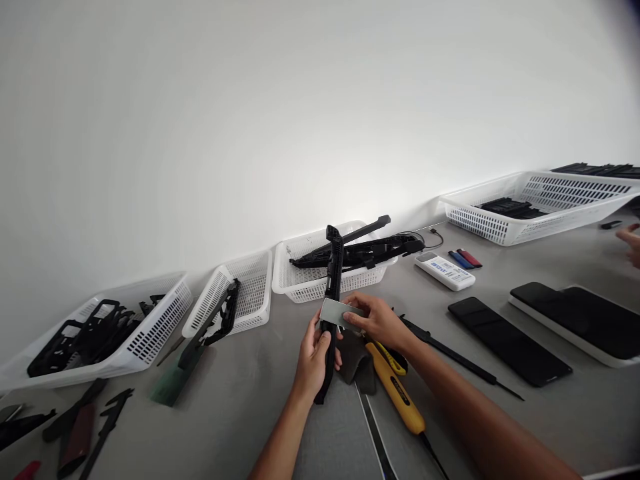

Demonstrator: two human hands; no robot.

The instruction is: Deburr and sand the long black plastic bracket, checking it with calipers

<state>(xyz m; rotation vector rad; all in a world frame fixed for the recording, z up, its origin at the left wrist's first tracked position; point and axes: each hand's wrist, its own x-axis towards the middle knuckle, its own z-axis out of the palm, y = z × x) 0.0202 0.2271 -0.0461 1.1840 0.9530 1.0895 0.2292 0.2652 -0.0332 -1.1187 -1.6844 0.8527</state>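
My left hand (313,357) is closed round the lower part of a long black plastic part (334,270), which stands nearly upright above the table. In my right hand (380,321) is a thin grey rectangular plate (331,311), pinched between thumb and fingers and lying across the front of the part. Whether the plate touches the part is hard to see. Just below my hands lies a dark cloth (361,367). Beside it are a yellow-handled corded tool (400,397) and a yellow utility knife (391,360).
Behind my hands, a white basket (300,291) holds several black parts. More baskets stand left (155,333) and right (493,230). Phones (510,340), a white device (444,270) and lighters (465,259) lie rightward. Calipers (107,427) lie left. Another person's hand (631,241) shows far right.
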